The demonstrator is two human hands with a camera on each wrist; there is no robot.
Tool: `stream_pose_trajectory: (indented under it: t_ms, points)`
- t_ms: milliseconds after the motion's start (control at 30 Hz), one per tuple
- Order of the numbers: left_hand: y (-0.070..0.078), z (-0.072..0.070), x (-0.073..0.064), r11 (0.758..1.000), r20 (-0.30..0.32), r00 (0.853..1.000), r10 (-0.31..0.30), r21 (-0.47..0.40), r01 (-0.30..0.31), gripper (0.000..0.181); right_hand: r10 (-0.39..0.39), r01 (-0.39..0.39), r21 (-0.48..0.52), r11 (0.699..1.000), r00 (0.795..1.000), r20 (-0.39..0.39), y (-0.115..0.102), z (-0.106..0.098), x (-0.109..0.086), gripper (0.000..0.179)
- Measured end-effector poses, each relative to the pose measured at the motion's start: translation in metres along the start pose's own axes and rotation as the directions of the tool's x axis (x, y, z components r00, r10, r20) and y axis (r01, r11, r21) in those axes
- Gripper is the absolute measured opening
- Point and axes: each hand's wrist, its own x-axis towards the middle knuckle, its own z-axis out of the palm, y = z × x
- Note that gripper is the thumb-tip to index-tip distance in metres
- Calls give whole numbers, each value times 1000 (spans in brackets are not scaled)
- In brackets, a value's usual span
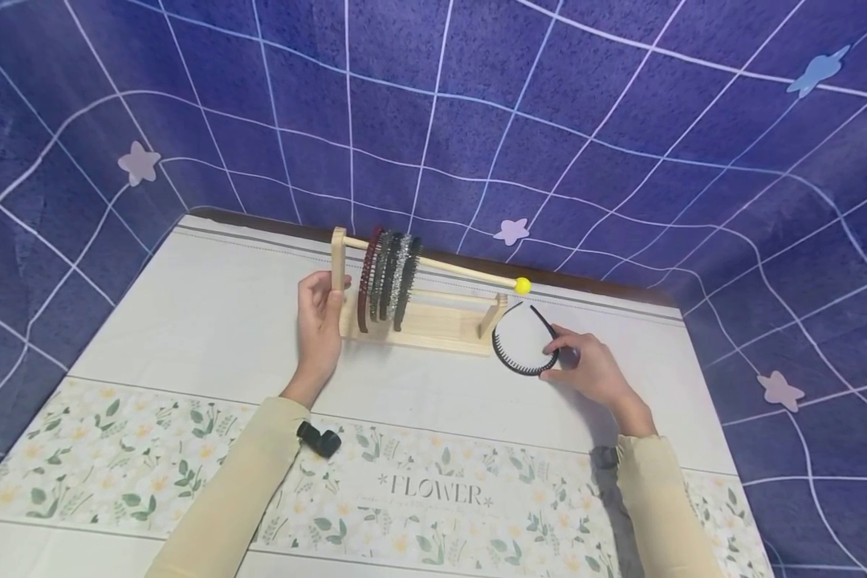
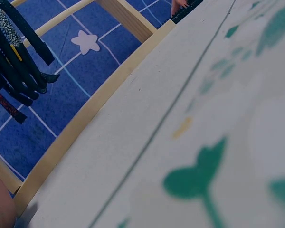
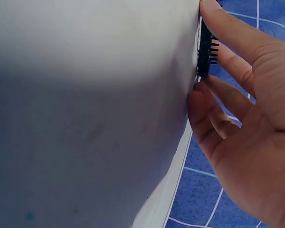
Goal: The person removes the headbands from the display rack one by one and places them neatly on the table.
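Note:
A black toothed headband (image 1: 526, 372) is pinched at its right side between the thumb and fingers of my right hand (image 1: 591, 368). It stands beside the right end of a wooden stand (image 1: 444, 323); whether it touches the table cannot be told. The right wrist view shows the teeth of this headband (image 3: 204, 57) between the fingers. My left hand (image 1: 319, 325) grips the stand's left upright (image 1: 338, 261), thumb in front. Several headbands (image 1: 408, 281), dark red, black and silver glittery, hang together on the stand's upper rod, near its left end. A yellow ball (image 1: 523, 286) caps the rod's right end.
The stand sits near the back edge of a table with a white cloth (image 1: 217, 321) and a floral band (image 1: 441, 457) across it. Behind and at both sides hangs a blue gridded curtain (image 1: 405, 120) with star shapes.

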Motion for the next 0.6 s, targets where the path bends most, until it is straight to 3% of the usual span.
stream_pose_trajectory:
  t_ms: [400, 600]
  points:
    - [0, 0, -1, 1000, -5, 1000, 6, -12, -6, 31, 2, -1, 28, 1000, 999, -48, -2, 0, -8, 59]
    - [-1, 1, 0, 1000, -6, 1000, 17, -20, -17, 31, 10, -5, 44, 999, 994, -112, -6, -1, -12, 57]
